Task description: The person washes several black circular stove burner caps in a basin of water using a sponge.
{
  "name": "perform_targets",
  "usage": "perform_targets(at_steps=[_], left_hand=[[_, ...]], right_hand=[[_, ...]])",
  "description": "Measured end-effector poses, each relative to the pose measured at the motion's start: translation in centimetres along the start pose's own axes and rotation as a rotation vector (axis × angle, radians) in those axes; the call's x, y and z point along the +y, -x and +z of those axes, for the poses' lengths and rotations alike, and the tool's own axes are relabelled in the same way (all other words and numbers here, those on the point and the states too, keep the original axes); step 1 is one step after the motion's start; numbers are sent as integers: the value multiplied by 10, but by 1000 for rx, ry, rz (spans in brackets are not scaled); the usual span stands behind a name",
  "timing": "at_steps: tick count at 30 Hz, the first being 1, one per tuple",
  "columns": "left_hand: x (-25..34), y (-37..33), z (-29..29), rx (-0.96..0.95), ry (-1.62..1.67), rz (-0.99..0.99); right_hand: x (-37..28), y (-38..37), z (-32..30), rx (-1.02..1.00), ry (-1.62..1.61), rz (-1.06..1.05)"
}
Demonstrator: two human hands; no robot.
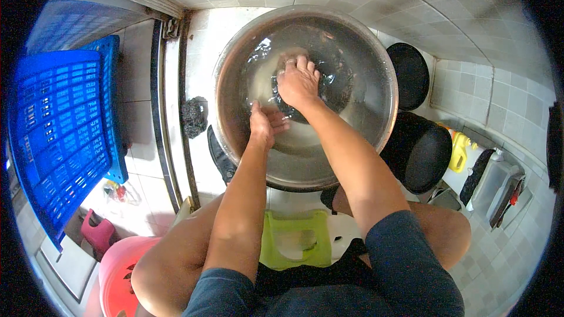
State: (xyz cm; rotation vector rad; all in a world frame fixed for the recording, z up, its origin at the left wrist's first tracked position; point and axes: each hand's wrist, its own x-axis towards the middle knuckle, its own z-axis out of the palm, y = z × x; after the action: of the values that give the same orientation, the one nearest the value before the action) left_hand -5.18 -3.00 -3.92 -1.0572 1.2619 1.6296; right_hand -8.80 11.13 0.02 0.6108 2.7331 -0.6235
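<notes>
A large round metal basin [385, 105] holds water in front of me. My right hand [299, 82] reaches to its middle, palm down, with fingers spread at the water over a dark round shape [336, 85]. Ripples and glare blur that shape, so I cannot tell its kind or whether the hand touches it. Left of and nearer than this hand, my left hand [267, 124] has its thumb raised and its fingers stretched toward the right, partly in the water. Nothing shows in either hand.
Black round pans or lids [420, 151] stand right of the basin, near a yellow bottle [460, 151] and a clear plastic container [496, 191]. A dark scrubbing pad [194, 117] lies left. Beyond the door frame stands a blue basket [61, 135]. A green stool [276, 243] is beneath me.
</notes>
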Motion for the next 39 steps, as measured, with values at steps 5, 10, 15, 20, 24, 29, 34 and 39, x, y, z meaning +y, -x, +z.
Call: perform_targets(at_steps=[5,10,15,20,24,29,34,39], left_hand=[[-3,-8,-12,-13,195,-3],[-6,-10,-19,-39,323,95],[-5,1,0,40,-106,80],[-13,-24,-14,178,-883,616],[-12,1,19,247,-1052,606],[-15,-4,15,190,-989,646],[-11,-6,9,182,-1078,564],[-7,-4,12,-86,-704,383]], right_hand=[[-33,20,-5,-278,-72,-2],[-27,72,-9,-416,-186,-49],[23,110,-27,-506,138,33],[53,91,-31,-374,303,157],[81,49,-19,-79,234,243],[67,-16,-7,180,106,182],[18,-19,11,116,-114,-106],[31,17,42,-128,-395,-170]])
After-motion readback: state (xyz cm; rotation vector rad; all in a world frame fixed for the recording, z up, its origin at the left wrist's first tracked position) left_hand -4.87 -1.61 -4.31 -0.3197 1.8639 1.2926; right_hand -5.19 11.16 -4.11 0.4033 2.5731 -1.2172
